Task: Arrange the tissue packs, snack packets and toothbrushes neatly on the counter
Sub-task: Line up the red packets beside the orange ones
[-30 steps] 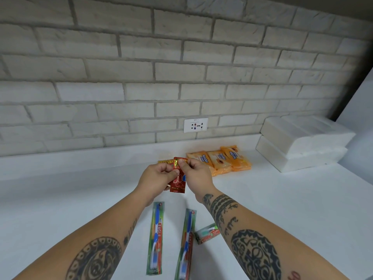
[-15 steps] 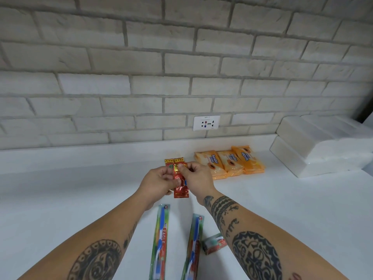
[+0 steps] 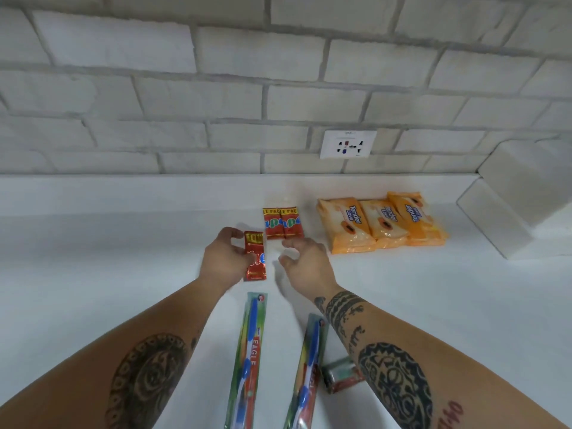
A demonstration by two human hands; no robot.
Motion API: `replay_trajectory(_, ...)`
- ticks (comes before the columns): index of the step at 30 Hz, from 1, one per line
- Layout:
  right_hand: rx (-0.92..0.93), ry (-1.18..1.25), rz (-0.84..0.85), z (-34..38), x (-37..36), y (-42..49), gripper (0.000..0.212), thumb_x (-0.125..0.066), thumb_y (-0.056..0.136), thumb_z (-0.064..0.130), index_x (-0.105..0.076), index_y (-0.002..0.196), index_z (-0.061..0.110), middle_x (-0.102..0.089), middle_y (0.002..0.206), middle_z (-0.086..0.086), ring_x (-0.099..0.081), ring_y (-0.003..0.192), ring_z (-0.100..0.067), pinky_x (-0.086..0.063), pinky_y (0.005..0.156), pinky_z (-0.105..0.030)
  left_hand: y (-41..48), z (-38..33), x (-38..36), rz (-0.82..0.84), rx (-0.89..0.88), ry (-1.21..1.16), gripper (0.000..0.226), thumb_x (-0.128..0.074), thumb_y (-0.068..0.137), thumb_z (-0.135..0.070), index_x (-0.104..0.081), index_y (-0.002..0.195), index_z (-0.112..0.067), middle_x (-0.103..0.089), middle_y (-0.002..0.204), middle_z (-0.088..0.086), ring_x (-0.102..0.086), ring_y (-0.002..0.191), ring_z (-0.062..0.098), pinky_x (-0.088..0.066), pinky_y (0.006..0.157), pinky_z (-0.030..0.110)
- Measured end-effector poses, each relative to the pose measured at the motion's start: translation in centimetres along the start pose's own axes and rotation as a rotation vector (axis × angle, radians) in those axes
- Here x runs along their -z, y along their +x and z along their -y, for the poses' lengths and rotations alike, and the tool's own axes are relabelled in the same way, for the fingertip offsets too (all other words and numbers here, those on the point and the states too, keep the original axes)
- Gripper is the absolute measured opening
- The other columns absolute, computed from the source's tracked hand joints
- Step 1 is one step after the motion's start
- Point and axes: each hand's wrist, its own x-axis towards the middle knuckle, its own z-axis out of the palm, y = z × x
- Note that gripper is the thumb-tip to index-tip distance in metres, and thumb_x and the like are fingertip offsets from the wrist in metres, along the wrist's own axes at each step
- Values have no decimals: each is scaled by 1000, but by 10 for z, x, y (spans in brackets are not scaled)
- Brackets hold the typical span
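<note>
My left hand (image 3: 224, 258) pinches a red snack packet (image 3: 255, 257) just above the white counter (image 3: 123, 274). My right hand (image 3: 305, 263) hovers beside it with loosely curled fingers and holds nothing. Two matching red snack packets (image 3: 283, 222) lie side by side right behind my hands. Three orange tissue packs (image 3: 382, 222) sit in a row to their right. Two packaged toothbrushes (image 3: 249, 360) (image 3: 306, 373) lie parallel near me, between my forearms. A small green and red packet (image 3: 340, 374) is partly hidden by my right forearm.
White stacked paper packs (image 3: 520, 205) stand at the right against the brick wall. A wall socket (image 3: 348, 144) is above the counter's back ledge. Bare counter stretches to the left and to the right front.
My right hand let go of the red packet, which stays in my left hand. My hands moved apart. The two packets behind them came into full view.
</note>
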Motion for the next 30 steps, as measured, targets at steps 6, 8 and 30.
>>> replay_trajectory(6,234,-452,71,-10,-4,25,50,-49,103,32,-42,152,30,-32,164,4,-20,152,-24,-33,114,-51,24,8,-14,-125,-68,134,31,-72,91,-15,-57,118,-20,-67,95,-4,-69,84,18,-47,58,19)
replay_trajectory(8,250,-499,128,-10,-5,34,54,-43,105,34,-32,157,30,-20,169,3,-11,156,-25,-27,117,-52,32,10,-17,-154,-129,269,26,-70,93,-17,-62,118,-15,-64,102,0,-65,88,19,-47,65,22)
replay_trajectory(30,259,-633,69,-15,-27,44,59,-29,101,42,-39,155,20,-34,164,-2,-22,154,-28,-26,118,-55,77,18,-31,-46,-323,817,41,-39,107,-42,-57,140,-25,-63,139,-6,-61,110,24,-54,90,35)
